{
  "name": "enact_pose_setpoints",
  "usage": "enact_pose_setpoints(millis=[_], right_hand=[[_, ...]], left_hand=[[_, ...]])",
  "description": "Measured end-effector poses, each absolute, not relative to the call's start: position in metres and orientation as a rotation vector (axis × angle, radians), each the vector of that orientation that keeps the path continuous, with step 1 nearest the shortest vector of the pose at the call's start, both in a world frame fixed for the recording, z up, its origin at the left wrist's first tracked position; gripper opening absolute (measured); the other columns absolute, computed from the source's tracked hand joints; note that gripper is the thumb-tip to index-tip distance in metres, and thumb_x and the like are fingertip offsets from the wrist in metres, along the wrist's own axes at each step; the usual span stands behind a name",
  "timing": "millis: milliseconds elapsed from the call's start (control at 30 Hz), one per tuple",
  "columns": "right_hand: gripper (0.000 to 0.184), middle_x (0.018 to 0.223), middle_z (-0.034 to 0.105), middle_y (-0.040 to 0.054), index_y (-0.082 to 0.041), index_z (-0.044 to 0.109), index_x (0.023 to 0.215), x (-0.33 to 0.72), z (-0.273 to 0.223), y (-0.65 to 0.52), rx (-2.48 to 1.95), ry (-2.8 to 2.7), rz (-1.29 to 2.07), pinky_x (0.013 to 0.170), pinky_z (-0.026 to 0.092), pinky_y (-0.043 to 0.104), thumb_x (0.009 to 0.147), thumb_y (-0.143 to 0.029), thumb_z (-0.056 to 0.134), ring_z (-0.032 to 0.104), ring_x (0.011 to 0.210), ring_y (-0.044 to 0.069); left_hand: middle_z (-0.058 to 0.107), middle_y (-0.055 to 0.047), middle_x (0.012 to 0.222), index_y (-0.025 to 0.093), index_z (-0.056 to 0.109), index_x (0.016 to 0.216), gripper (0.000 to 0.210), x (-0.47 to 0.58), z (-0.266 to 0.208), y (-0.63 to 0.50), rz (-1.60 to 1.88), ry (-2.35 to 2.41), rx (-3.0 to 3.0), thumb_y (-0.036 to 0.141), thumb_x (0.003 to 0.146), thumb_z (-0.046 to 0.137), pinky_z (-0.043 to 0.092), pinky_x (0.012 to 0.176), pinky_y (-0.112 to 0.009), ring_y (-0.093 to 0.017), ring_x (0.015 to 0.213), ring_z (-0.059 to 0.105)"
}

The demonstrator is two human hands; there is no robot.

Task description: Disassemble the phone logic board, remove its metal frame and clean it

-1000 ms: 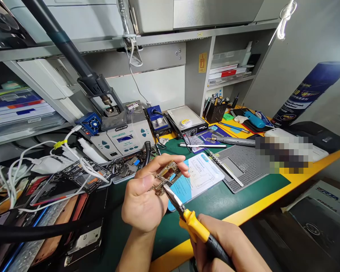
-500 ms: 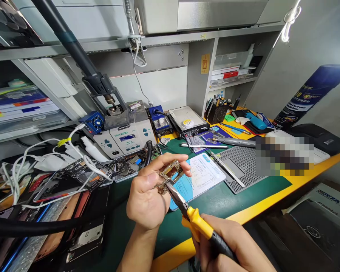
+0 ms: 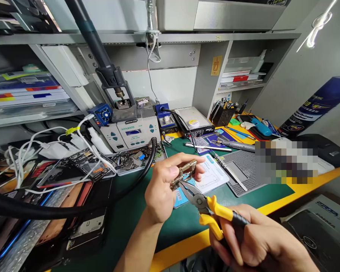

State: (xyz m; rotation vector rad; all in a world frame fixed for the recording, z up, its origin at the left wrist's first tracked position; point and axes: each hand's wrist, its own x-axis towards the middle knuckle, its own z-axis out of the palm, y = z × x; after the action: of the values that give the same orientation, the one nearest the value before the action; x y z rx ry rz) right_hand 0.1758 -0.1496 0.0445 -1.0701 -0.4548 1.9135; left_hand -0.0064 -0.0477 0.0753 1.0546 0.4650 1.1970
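Between the thumb and fingers of my left hand [image 3: 163, 189] is a small circuit board [image 3: 184, 175], brownish-gold with openings in it, held up above the bench. My right hand [image 3: 257, 238] is wrapped round long-nose pliers [image 3: 200, 200] with yellow and black handles. The tips of the pliers meet the lower edge of the board; whether they grip it I cannot tell. Below and behind the board lies a blue and white printed card [image 3: 214, 177], partly hidden by my left hand.
A hot air station [image 3: 134, 132] stands behind, its black hose [image 3: 147, 166] curving across the left. A tray of loose boards [image 3: 130, 162] sits before it. Right of the card lie tweezers [image 3: 229, 170] and a perforated metal plate [image 3: 252, 173]. A spray can [image 3: 314, 105] is at far right.
Both hands have shifted right in view, along with the camera. The board is turned more edge-on, and the pliers have rotated so their flat side and both handles show.
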Motion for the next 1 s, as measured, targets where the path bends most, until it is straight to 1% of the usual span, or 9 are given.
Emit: enact_pose_setpoints(millis=[133,233,300,367,433,567,733,900,1000], right_hand=[[0.005,0.069,0.064,0.0042,-0.012,0.062,0.053,0.178,0.053,-0.135,-0.915,-0.523,1.914,0.052,0.047,0.018,0.055,-0.008,0.064,0.057,0.058,0.01],[0.005,0.063,0.065,0.0086,-0.011,0.061,0.055,0.182,0.046,-0.121,-0.664,-0.608,2.051,0.037,0.033,0.016,0.058,-0.013,0.058,0.056,0.05,0.012],[0.01,0.064,0.068,0.0103,-0.01,0.062,0.059,0.185,0.037,-0.113,-0.473,-0.616,2.14,0.029,0.023,0.015,0.063,-0.014,0.054,0.044,0.035,0.007],[0.013,0.067,0.07,0.0112,-0.01,0.062,0.061,0.188,0.029,-0.108,-0.321,-0.573,2.175,0.023,0.017,0.015,0.067,-0.015,0.051,0.034,0.027,0.005],[0.012,0.07,0.071,0.0125,-0.011,0.06,0.061,0.192,0.025,-0.104,-0.244,-0.515,2.231,0.021,0.018,0.015,0.069,-0.017,0.052,0.033,0.027,0.005],[0.013,0.077,0.072,0.0136,-0.011,0.056,0.065,0.197,0.023,-0.098,-0.111,-0.424,2.435,0.023,0.025,0.014,0.072,-0.02,0.052,0.032,0.027,0.002],[0.015,0.082,0.067,0.0108,-0.013,0.05,0.068,0.199,0.019,-0.095,0.157,-0.308,2.562,0.024,0.023,0.008,0.075,-0.025,0.045,0.027,0.028,-0.003],[0.017,0.075,0.064,0.0047,-0.014,0.048,0.067,0.201,0.011,-0.095,0.155,-0.251,2.585,0.025,0.027,0.007,0.075,-0.029,0.047,0.025,0.026,-0.004],[0.017,0.073,0.065,0.0051,-0.014,0.045,0.064,0.2,0.008,-0.093,0.144,-0.175,2.632,0.025,0.029,0.009,0.071,-0.029,0.05,0.028,0.024,-0.003]], left_hand=[[0.073,-0.014,0.083,0.007,0.079,0.098,0.048,-0.005,0.077,-0.046,1.117,0.531,1.013,0.041,0.079,0.051,0.049,0.07,-0.036,-0.025,0.075,0.064],[0.071,-0.013,0.084,0.007,0.076,0.097,0.049,-0.003,0.077,-0.044,1.083,0.585,0.992,0.043,0.081,0.048,0.048,0.07,-0.036,-0.024,0.074,0.062],[0.069,-0.012,0.084,0.008,0.074,0.097,0.048,-0.003,0.077,-0.044,1.065,0.62,0.958,0.044,0.083,0.046,0.048,0.07,-0.036,-0.024,0.075,0.061],[0.068,-0.011,0.085,0.01,0.073,0.098,0.047,-0.002,0.077,-0.044,1.038,0.642,0.928,0.045,0.085,0.046,0.049,0.071,-0.035,-0.023,0.077,0.061],[0.068,-0.01,0.087,0.011,0.072,0.101,0.046,-0.002,0.076,-0.044,1.02,0.639,0.906,0.047,0.087,0.047,0.049,0.074,-0.034,-0.023,0.08,0.061],[0.069,-0.009,0.092,0.013,0.072,0.105,0.046,-0.002,0.072,-0.045,1.009,0.619,0.877,0.049,0.092,0.045,0.05,0.077,-0.034,-0.022,0.085,0.061],[0.069,-0.008,0.093,0.015,0.071,0.106,0.049,-0.002,0.071,-0.045,1.006,0.644,0.92,0.05,0.096,0.038,0.05,0.074,-0.034,-0.022,0.084,0.061],[0.07,-0.009,0.094,0.015,0.07,0.106,0.048,-0.002,0.072,-0.045,1.008,0.64,0.909,0.05,0.096,0.038,0.05,0.071,-0.031,-0.022,0.084,0.061],[0.071,-0.009,0.094,0.016,0.071,0.106,0.049,-0.002,0.072,-0.045,1.004,0.635,0.894,0.051,0.095,0.038,0.049,0.069,-0.03,-0.022,0.084,0.062]])
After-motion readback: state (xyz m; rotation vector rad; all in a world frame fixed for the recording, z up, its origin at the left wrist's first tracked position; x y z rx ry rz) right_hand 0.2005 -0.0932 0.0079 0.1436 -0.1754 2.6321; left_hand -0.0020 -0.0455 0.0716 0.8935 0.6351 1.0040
